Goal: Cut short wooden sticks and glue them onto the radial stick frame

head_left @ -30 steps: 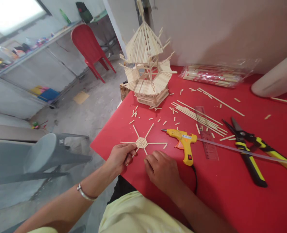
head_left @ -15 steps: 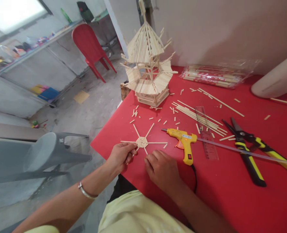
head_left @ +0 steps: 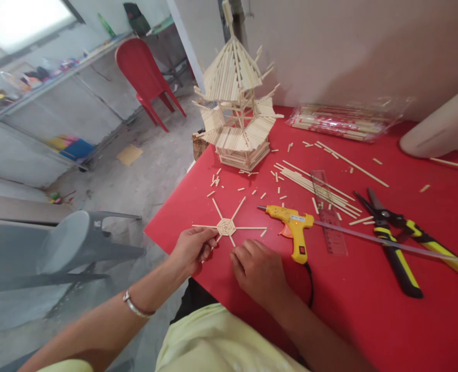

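Observation:
A six-spoked frame of thin wooden sticks (head_left: 226, 227), with a hexagonal web of short pieces at its centre, lies on the red table. My left hand (head_left: 195, 249) pinches it at the lower left, thumb and forefinger near the hexagon. My right hand (head_left: 258, 269) is closed on the table at the end of the lower right spoke; its fingertips are hidden, so I cannot tell whether it grips the spoke. Right of that hand lies a yellow glue gun (head_left: 299, 227), a small light lit on its body, a long glue stick (head_left: 376, 238) running out behind.
A pagoda model of sticks (head_left: 234, 137) stands at the table's far left corner. Loose sticks (head_left: 317, 186), a clear ruler (head_left: 335, 232) and yellow-black cutters (head_left: 395, 253) lie to the right. Behind are bagged sticks (head_left: 337, 121) and a pale cylinder (head_left: 441, 124). Short offcuts are scattered about.

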Demonstrator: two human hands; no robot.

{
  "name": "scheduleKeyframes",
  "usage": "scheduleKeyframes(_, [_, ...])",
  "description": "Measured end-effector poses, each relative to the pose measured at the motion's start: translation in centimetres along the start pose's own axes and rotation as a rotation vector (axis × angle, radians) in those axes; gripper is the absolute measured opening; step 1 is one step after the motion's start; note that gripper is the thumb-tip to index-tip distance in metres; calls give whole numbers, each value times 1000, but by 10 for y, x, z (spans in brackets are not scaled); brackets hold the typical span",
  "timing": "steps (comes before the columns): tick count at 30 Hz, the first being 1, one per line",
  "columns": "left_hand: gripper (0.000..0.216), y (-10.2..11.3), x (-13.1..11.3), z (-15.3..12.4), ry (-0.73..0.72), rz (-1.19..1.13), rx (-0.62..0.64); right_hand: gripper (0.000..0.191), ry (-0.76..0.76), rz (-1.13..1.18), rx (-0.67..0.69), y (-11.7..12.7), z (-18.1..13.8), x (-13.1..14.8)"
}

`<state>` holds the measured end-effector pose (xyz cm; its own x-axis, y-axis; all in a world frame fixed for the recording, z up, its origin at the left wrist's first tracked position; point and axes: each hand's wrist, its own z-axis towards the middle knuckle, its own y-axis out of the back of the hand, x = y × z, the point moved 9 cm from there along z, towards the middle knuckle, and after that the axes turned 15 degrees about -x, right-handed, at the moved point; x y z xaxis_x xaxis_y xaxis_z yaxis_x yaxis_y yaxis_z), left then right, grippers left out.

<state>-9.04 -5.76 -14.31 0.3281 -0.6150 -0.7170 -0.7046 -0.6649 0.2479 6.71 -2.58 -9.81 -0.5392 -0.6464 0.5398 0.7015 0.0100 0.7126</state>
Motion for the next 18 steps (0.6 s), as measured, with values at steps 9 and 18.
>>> scheduleKeyframes(9, [23, -3, -1, -1, -7, 8, 16, 20, -1, -2, 3, 0, -1, 0])
scheduleKeyframes(18, [22, -3, -1, -2, -11, 18, 7, 22, 12, -5, -14, 1, 1, 1])
